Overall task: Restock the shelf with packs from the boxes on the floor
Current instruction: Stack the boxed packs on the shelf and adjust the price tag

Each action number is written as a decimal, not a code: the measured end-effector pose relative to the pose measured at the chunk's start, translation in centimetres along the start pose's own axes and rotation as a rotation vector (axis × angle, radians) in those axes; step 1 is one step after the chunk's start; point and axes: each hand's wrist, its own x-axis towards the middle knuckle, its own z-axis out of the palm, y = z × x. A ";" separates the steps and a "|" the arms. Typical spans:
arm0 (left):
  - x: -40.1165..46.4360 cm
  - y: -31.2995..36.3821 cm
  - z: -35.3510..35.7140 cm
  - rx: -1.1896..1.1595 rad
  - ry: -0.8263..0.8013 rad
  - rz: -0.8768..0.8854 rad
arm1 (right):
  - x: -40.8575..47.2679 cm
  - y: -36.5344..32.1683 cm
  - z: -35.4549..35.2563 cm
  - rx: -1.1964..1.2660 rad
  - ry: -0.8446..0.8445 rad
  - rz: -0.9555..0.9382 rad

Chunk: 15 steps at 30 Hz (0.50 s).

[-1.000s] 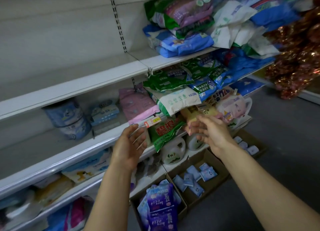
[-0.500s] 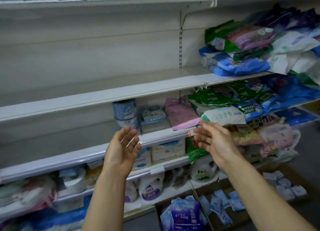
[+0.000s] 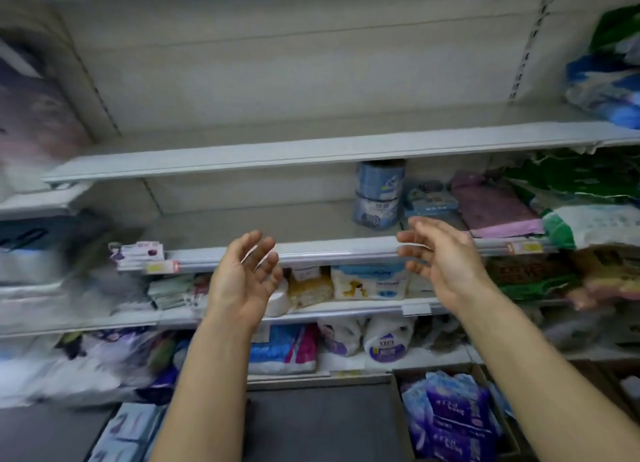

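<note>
The left hand (image 3: pixel 247 278) and right hand (image 3: pixel 441 257) hover with fingers loosely spread, holding nothing, in front of the shelf (image 3: pixel 311 250). The packs (image 3: pixel 453 416) lie low and near right in a box (image 3: pixel 398 392) on the floor, below the right forearm, so I judge the right hand nearer for the reach down

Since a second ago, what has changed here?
The view swung left along the shelf. The right hand drew back from the packs at the right. The left hand stayed raised. Both grips stayed empty, and the box of purple packs stayed untouched.
</note>
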 end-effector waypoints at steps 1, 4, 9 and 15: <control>0.2 1.1 -2.1 -0.003 0.021 0.014 | -0.4 1.0 2.0 -0.002 -0.027 0.014; 0.6 3.5 -7.6 -0.003 0.075 0.034 | -1.2 3.4 7.0 -0.005 -0.076 0.048; 0.5 7.4 -15.6 -0.026 0.208 0.067 | -2.7 8.1 14.9 -0.032 -0.178 0.145; 0.6 11.5 -21.5 -0.110 0.300 0.123 | -3.5 10.2 23.4 -0.094 -0.337 0.180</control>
